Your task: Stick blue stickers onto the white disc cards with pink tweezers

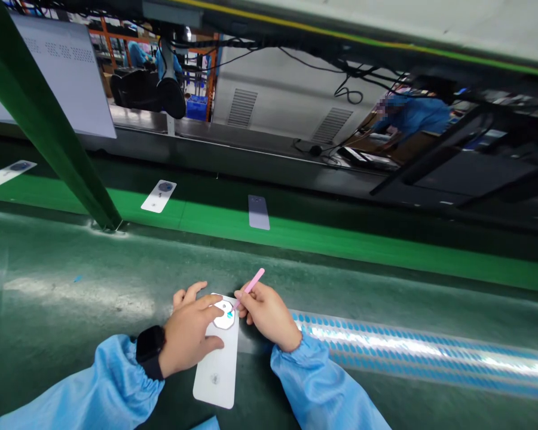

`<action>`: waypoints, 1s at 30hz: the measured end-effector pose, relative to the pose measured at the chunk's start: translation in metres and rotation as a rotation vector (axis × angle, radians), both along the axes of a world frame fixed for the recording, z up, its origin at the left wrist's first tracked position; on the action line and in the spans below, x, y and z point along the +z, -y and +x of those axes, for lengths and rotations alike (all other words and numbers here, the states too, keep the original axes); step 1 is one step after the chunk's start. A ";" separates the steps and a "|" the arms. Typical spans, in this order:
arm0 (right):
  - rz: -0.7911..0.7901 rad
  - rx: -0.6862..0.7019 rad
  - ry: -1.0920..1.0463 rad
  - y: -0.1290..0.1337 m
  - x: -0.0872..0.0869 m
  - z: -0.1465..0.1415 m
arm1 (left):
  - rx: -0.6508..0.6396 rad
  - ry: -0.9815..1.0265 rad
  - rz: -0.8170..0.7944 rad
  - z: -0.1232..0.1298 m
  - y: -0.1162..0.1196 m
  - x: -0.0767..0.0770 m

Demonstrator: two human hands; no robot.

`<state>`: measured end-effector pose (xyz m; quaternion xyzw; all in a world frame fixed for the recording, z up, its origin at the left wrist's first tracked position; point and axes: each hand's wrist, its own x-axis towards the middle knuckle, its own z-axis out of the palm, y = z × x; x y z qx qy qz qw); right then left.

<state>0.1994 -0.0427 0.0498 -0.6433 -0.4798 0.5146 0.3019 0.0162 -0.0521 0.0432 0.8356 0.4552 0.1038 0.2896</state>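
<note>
A white phone back cover (217, 361) lies flat on the green bench, with an octagonal camera area (225, 323) near its far end. My left hand (188, 334) rests across its left side, fingers spread, the fingertips touching near the octagon. Between the fingers of my right hand (271, 316) is a pair of pink tweezers (255, 279), slanting down to the octagon. At their tip a small bright blue piece (230, 315) sits on the octagon; whether the tips grip it, I cannot tell.
A clear strip with rows of blue stickers (412, 348) stretches off right. Beyond the bench edge, a green conveyor belt (206, 224) carries several covers, including a white one (159, 196) and a greyish one (259, 212). A green post (54, 128) stands left; cables (354, 71) hang above.
</note>
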 end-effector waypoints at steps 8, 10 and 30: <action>0.012 -0.017 0.025 0.002 0.002 -0.002 | -0.042 -0.005 0.061 -0.002 0.000 -0.006; 0.018 -0.020 0.031 0.002 0.003 -0.002 | -0.062 -0.009 0.077 -0.002 0.000 -0.006; 0.747 0.026 0.407 0.034 0.013 0.017 | -0.082 -0.171 0.113 0.004 0.005 0.002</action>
